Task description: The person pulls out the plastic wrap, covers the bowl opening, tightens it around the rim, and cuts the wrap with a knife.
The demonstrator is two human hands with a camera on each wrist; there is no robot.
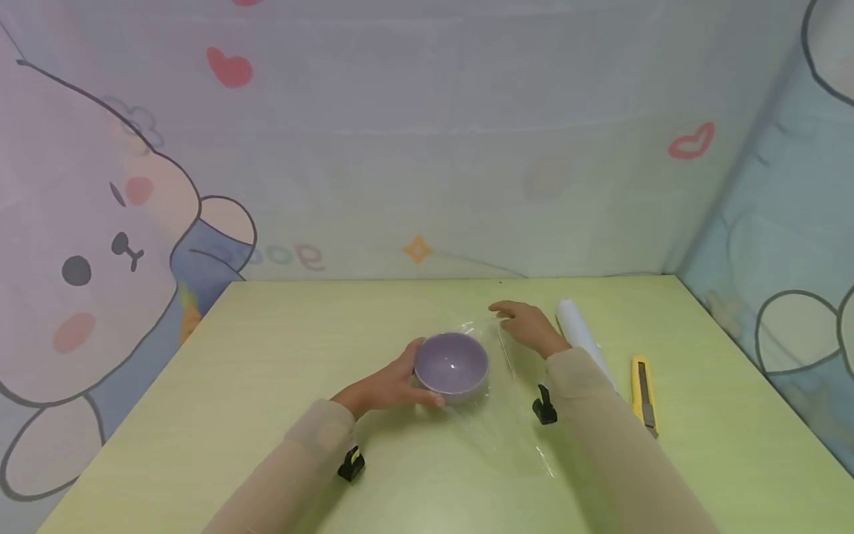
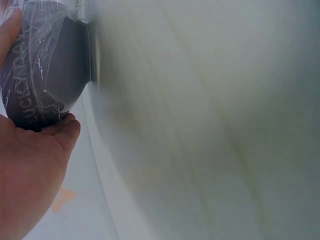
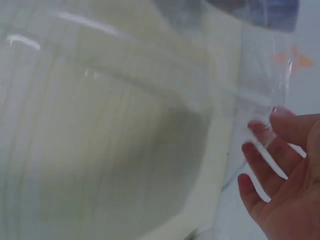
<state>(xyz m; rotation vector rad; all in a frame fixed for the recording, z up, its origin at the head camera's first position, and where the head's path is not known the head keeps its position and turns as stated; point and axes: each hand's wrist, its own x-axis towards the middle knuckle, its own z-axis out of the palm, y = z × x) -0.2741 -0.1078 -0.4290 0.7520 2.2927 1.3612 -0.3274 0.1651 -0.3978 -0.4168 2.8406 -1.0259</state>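
Observation:
A purple bowl (image 1: 451,363) sits upright near the table's middle, its inside facing up. My left hand (image 1: 394,382) grips it from the left, thumb at the near side and fingers round the far side. Clear plastic film (image 1: 497,437) runs from beneath the bowl to the right. In the left wrist view, crinkled film (image 2: 40,55) clings to the bowl's lettered side (image 2: 70,60). Right of the bowl, my right hand (image 1: 530,326) pinches the film's edge between thumb and index finger, with the other fingers (image 3: 262,170) spread loosely.
A white roll (image 1: 579,334) lies beyond my right forearm, partly hidden by it. Farther right is a yellow utility knife (image 1: 643,393). A printed cloth wall (image 1: 467,185) stands behind the pale yellow-green table (image 1: 320,319).

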